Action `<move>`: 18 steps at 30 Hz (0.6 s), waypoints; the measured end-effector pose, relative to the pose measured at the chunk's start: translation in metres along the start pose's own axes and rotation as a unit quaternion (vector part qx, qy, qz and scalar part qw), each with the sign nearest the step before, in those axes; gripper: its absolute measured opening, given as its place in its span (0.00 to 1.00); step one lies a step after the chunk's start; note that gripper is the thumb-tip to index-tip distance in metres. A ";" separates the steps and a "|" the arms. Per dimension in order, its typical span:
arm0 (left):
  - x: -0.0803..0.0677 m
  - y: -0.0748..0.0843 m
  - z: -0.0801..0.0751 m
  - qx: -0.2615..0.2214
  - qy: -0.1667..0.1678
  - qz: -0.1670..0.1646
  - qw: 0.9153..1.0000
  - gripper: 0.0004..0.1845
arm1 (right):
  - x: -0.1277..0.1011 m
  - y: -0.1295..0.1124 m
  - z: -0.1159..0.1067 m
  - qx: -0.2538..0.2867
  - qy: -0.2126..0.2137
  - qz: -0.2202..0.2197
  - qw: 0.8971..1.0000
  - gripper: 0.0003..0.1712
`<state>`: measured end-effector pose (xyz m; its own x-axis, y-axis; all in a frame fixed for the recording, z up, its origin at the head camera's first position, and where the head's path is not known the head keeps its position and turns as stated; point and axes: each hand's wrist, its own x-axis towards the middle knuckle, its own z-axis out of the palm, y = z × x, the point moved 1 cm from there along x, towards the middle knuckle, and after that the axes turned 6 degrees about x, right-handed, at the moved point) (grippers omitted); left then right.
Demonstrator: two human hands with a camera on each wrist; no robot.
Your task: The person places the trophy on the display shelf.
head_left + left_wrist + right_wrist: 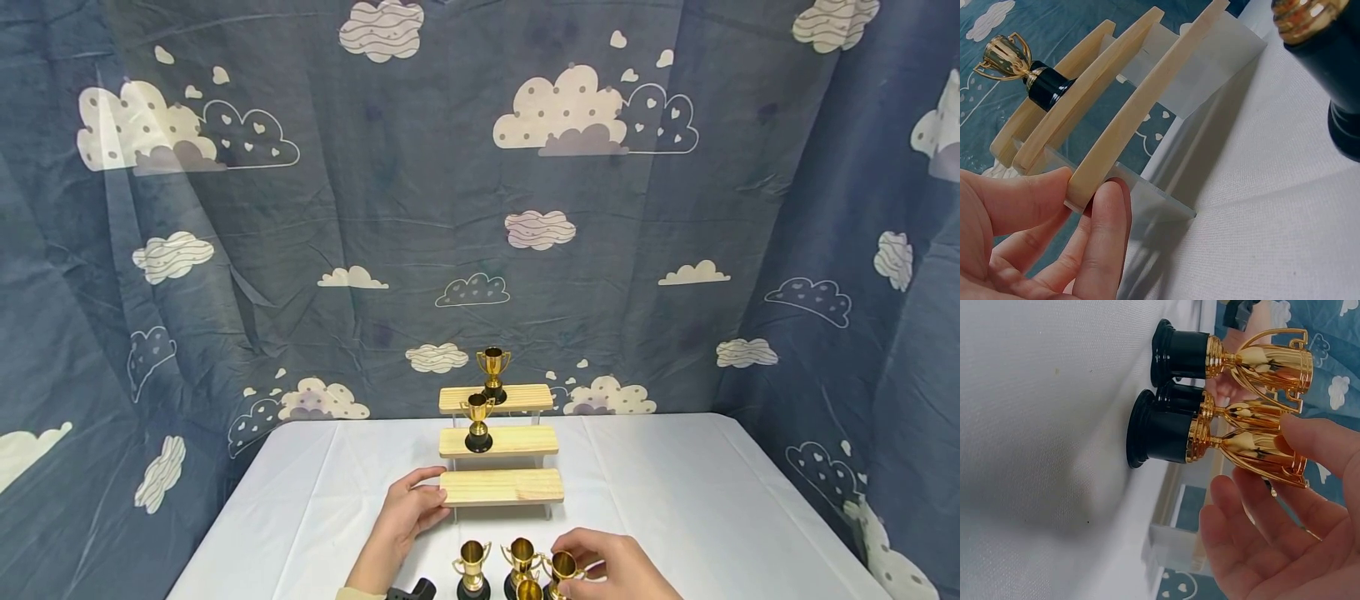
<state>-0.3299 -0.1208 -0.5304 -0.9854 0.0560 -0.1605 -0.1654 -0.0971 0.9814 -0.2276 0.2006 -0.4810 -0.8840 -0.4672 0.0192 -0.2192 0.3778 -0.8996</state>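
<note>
My left hand (405, 518) pinches the left end of the lowest wooden shelf (502, 487) of a three-step stand. In the left wrist view the thumb lies on one face of that board (1141, 112) and the fingers on the other. My right hand (621, 567) grips a small gold trophy (562, 567) by its cup. The right wrist view shows the thumb at the rim and fingers on the far side of this trophy (1169, 434); its black base is close to the white cloth. Several more trophies, one a gold cup (521, 552), cluster beside it, with another trophy (472, 560) to their left.
One trophy (493, 367) stands on the top shelf (528, 397), another (477, 417) on the middle shelf (525, 440), both left of centre. Clear supports (1216, 59) carry the boards. The stand is on a white-covered table (652, 492), with a blue cloud-patterned curtain (420, 192) behind and at both sides.
</note>
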 end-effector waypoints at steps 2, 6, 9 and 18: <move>-0.001 0.000 0.000 -0.001 -0.001 0.001 1.000 0.27 | 0.000 0.000 0.000 -0.003 0.000 -0.002 1.000 0.16; 0.000 0.000 0.001 0.003 0.003 -0.002 1.000 0.28 | 0.000 0.000 -0.001 -0.019 0.002 -0.005 1.000 0.16; 0.000 0.000 0.001 0.008 0.007 -0.005 1.000 0.28 | 0.001 -0.002 -0.002 -0.041 0.007 -0.006 0.999 0.16; 0.002 0.000 0.000 0.006 0.004 -0.002 1.000 0.28 | 0.002 -0.004 -0.005 -0.078 0.008 -0.007 0.997 0.15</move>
<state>-0.3315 -0.1211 -0.5310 -0.9849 0.0486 -0.1660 -0.1697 -0.0853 0.9818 -0.2303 0.2027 -0.4755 -0.8868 -0.4604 0.0401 -0.2922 0.4913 -0.8205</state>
